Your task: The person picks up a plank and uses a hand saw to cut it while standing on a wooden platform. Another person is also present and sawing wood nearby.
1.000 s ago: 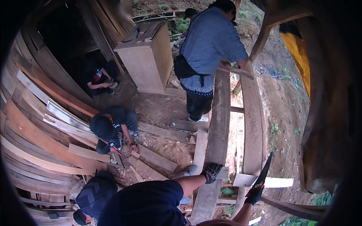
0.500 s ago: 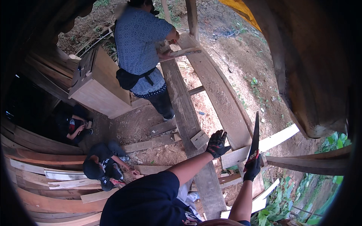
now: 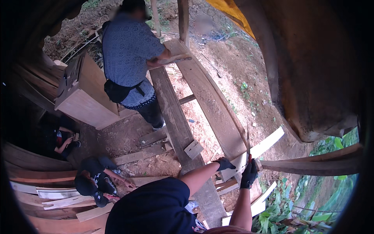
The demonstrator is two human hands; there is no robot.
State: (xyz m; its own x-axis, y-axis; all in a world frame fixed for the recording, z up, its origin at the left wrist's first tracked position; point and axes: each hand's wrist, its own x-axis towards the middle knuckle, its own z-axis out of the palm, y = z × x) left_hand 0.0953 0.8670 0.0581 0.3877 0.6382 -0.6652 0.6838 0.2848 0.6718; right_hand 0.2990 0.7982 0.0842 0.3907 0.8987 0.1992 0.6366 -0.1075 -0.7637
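My right hand (image 3: 249,176), in a dark glove, grips a handsaw (image 3: 248,142) by its red and dark handle. The saw blade points up and away from me and is seen nearly edge-on, over a pale wooden board (image 3: 269,143). My left hand (image 3: 225,164), gloved too, is at the left end of that board with its fingers stretched toward the right; whether they press on the wood cannot be made out. The pale board lies crosswise over the near end of a long plank (image 3: 206,105).
A second long plank (image 3: 171,107) runs alongside, bearing a small wood block (image 3: 193,149). A co-worker in a blue patterned shirt (image 3: 130,50) stands at the far end, hands on a piece of wood. Two people crouch at left near stacked boards (image 3: 43,175). A wooden cabinet (image 3: 91,99) stands behind.
My left hand has come down and its spread fingers have drawn together. The saw has turned from showing its broad side to nearly edge-on. The whole view has shifted, moving the scene leftward.
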